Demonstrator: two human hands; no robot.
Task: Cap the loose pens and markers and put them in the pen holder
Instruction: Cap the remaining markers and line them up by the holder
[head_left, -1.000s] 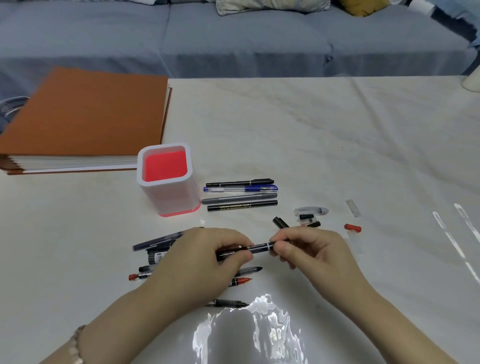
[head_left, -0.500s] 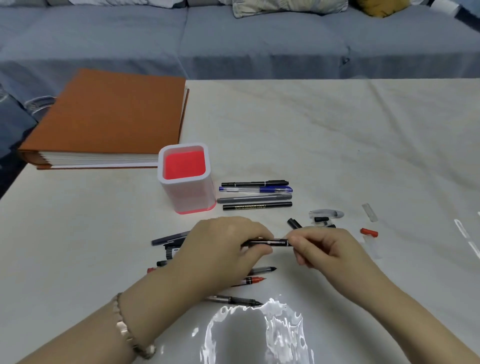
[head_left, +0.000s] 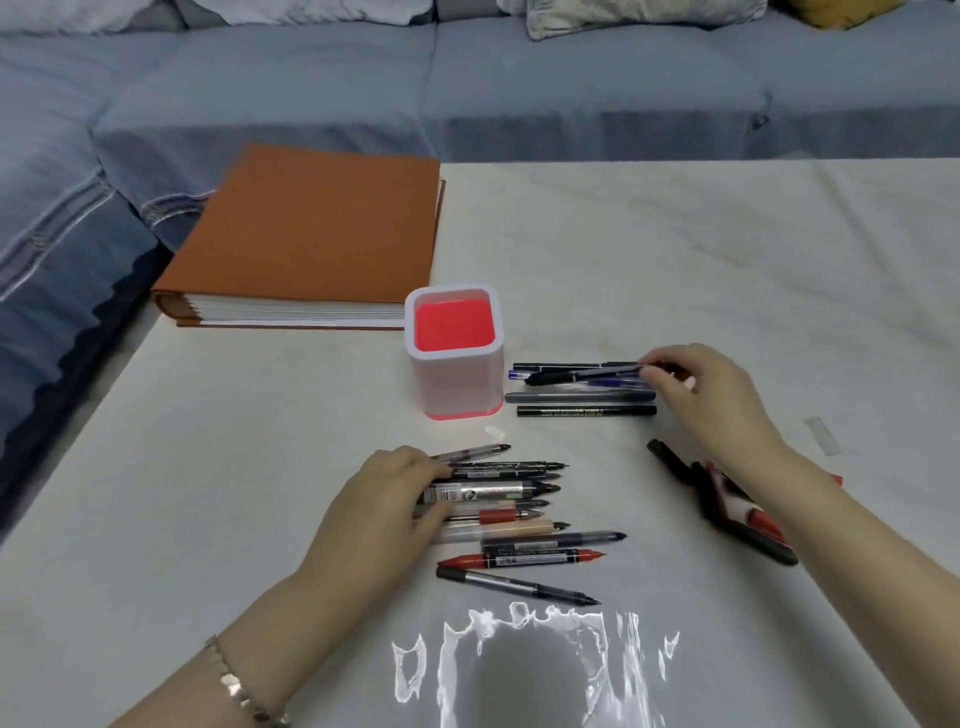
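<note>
A white pen holder (head_left: 453, 385) with a red inside stands upright mid-table. Just right of it lies a row of capped pens (head_left: 582, 398). My right hand (head_left: 698, 397) pinches the end of a capped black pen (head_left: 576, 375), which lies slanted across that row. Nearer me is a pile of several uncapped pens and markers (head_left: 524, 540), tips pointing right. My left hand (head_left: 384, 501) rests on the pile's left end, thumb and fingers closed around the rear of a silver-barrelled marker (head_left: 480, 491). Loose black and red caps (head_left: 675, 462) lie partly hidden under my right forearm.
A thick orange binder (head_left: 311, 234) lies behind and left of the holder. One clear cap (head_left: 822, 435) sits at the right. The table's left edge runs beside a blue sofa (head_left: 571, 93). Bright glare (head_left: 524, 660) covers the near table edge.
My hands have parted. The right hand carried the capped black pen up to the row beside the holder. The left hand dropped onto the pile of uncapped pens.
</note>
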